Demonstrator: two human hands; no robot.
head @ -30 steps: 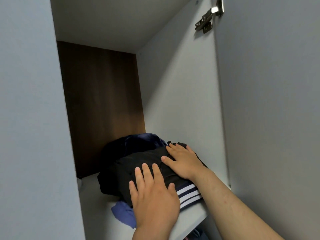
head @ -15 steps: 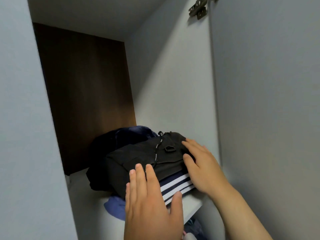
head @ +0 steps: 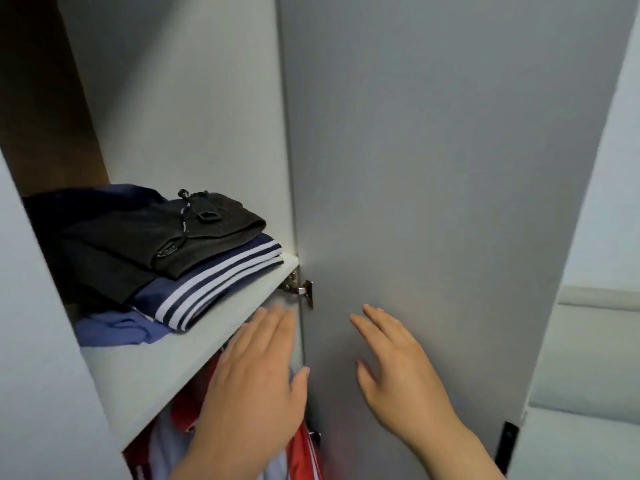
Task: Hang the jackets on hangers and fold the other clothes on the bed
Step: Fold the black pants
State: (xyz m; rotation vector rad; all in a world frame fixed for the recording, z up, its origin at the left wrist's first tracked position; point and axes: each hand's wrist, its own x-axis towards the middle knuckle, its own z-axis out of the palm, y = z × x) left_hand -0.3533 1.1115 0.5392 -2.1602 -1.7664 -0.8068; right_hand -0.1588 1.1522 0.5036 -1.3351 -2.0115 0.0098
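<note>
Folded clothes (head: 166, 251) — stacked on shelf (head: 145, 372), ten o'clock of left hand (head: 252, 386). Left hand, right hand (head: 398, 372): fingers straight, holding nothing. Risk — stack sits near shelf lip; closing door (head: 433, 168) might snag it.

My left hand (head: 249, 379) and right hand (head: 398, 368) are both raised side by side, palms away, fingers straight, holding nothing

Bare left hand (head: 252, 386) and bare right hand (head: 401, 372), with bare wrists and forearms behind them.
</note>
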